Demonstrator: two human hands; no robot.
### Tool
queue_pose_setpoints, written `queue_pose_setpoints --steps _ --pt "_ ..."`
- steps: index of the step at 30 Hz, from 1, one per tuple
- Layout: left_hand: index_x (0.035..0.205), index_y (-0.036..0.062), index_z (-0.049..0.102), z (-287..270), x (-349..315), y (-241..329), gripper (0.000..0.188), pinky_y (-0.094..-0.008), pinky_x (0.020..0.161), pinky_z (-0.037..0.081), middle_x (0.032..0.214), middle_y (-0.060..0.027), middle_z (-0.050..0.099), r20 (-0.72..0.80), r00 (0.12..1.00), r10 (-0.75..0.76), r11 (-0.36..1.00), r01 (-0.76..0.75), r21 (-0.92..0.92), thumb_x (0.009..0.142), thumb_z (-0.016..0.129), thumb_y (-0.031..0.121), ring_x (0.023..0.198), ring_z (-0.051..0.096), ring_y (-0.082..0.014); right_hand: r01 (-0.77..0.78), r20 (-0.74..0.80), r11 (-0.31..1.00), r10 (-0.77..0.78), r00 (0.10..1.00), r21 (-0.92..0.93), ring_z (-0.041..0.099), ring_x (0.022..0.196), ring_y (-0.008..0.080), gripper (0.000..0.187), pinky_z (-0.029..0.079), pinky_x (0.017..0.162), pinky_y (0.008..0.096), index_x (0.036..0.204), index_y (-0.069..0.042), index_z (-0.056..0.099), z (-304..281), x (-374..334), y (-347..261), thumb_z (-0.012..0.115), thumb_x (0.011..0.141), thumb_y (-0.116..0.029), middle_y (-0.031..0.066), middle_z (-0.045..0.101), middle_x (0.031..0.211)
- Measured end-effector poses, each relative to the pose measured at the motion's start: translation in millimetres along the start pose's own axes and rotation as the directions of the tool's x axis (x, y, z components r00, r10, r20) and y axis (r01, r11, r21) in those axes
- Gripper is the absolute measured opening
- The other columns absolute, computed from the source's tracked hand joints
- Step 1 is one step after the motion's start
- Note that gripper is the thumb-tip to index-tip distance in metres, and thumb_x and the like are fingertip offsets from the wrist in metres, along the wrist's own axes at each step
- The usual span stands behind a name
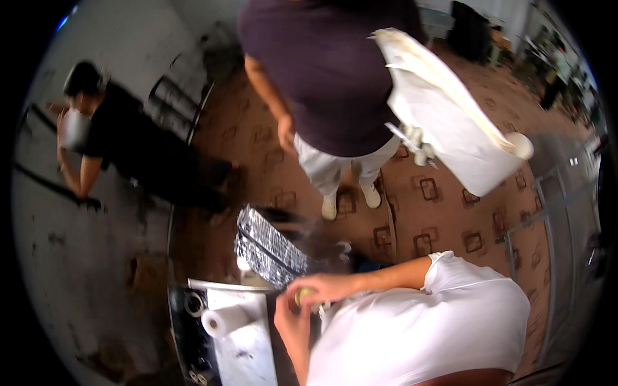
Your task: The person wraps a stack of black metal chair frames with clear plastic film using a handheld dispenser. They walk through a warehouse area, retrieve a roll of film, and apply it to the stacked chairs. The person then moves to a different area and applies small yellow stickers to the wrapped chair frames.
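My right hand [325, 287] reaches across from the right, its fingers bent around a small yellowish round thing [302, 296]. My left hand [293, 328] comes up from below, with its thumb and fingertips curled against that same thing. What it is exactly is too small and blurred to tell. Just beyond my hands leans a crinkled silver foil package [273, 251] with a dark stripe along it. To their left, a thick white roll [222, 320] lies on a white surface [248, 357].
A black tray-like surface [187, 334] at the left holds several rings. Ahead stands a person in a dark purple shirt [322, 77], a large white sheet [444, 109] beside them. Another person in black [135, 135] leans at the left. Metal framing [547, 225] stands at the right.
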State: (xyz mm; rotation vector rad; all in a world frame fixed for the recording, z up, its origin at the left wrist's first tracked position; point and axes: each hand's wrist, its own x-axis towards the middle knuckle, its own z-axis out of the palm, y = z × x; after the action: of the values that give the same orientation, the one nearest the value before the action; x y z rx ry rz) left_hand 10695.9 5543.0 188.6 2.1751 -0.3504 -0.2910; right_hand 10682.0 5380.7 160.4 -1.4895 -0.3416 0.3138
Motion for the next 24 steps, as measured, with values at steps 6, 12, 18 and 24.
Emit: queue_pose_setpoints --steps 6,12,18,24 --pt "0.113 0.0009 0.048 38.0 41.7 57.7 0.049 -0.0259 0.077 0.045 0.104 -0.0096 0.056 -0.043 0.978 0.206 0.958 -0.211 -0.193 0.069 0.068 -0.004 0.088 0.055 -0.0137 0.081 -0.251 0.856 0.058 0.966 0.51 0.052 0.098 0.0093 0.036 0.041 0.086 0.0247 0.119 -0.001 0.048 -66.9 -16.9 -1.4 0.051 0.091 -0.022 0.0045 0.057 0.106" --pt "0.118 0.0019 0.046 72.2 47.7 70.4 0.055 -0.0266 0.083 0.043 0.103 -0.0061 0.055 -0.051 0.999 -0.019 0.855 -0.01 -0.519 0.069 0.069 -0.001 0.094 0.053 -0.0133 0.075 -0.159 0.638 0.074 0.985 0.767 0.054 0.101 0.0147 0.05 0.042 0.089 0.0294 0.127 -0.003 0.039 -109.1 -35.0 -18.2 0.054 0.088 -0.03 0.007 0.056 0.108" --pt "0.123 0.0051 0.043 84.9 56.7 83.4 0.064 -0.0288 0.085 0.042 0.105 -0.0053 0.051 -0.062 0.993 0.105 0.941 -0.119 -0.316 0.066 0.072 0.002 0.099 0.05 -0.0146 0.048 -0.116 0.386 0.154 0.981 0.921 0.053 0.106 0.0212 0.046 0.042 0.094 0.0378 0.128 -0.006 0.036 -120.7 -37.3 -17.0 0.048 0.091 -0.03 0.0106 0.052 0.114" --pt "0.112 0.0085 0.056 85.0 63.9 77.7 0.049 -0.0317 0.084 0.042 0.113 -0.0113 0.042 -0.091 0.974 0.21 0.945 -0.226 -0.237 0.066 0.068 -0.005 0.103 0.047 -0.0237 0.018 -0.086 0.322 0.2 0.976 0.947 0.052 0.108 0.0258 0.045 0.046 0.091 0.0424 0.132 -0.012 0.031 -111.2 -30.2 -7.4 0.039 0.093 -0.033 0.0073 0.048 0.119"
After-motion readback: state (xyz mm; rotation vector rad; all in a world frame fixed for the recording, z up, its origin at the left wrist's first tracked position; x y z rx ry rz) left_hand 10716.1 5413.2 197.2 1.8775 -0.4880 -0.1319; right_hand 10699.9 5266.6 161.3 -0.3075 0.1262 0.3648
